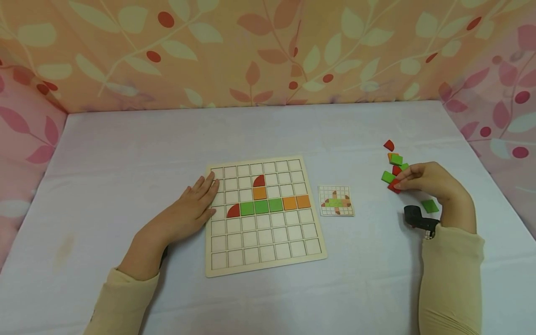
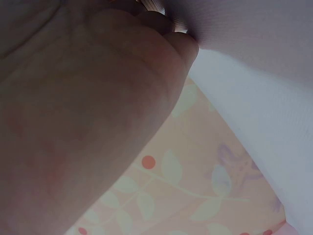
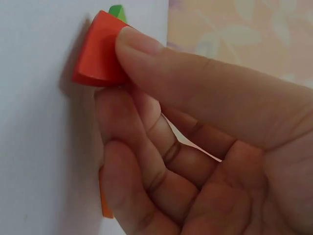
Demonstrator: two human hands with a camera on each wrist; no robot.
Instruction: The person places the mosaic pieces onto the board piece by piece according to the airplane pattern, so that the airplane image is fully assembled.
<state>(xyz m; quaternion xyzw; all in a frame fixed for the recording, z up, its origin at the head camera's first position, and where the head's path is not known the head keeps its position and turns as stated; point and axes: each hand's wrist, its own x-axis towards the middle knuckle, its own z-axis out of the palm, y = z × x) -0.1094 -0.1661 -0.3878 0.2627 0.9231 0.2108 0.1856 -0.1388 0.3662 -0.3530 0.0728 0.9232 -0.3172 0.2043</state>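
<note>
My right hand pinches a red quarter-circle tile between thumb and fingers, close over the table at the right. Fingers straight, my left hand rests at the left edge of a square wooden grid board. One row of the board holds a red quarter-circle tile, then green square tiles and two orange square tiles. Above the middle green one lies an orange square tile, topped by another red quarter-circle tile. In the left wrist view, the palm hides most of the board.
A small pattern card lies just right of the board. Loose tiles lie near my right hand, including a red one and several green ones. One green tile sits beside the black wrist camera. A floral curtain borders the table's back.
</note>
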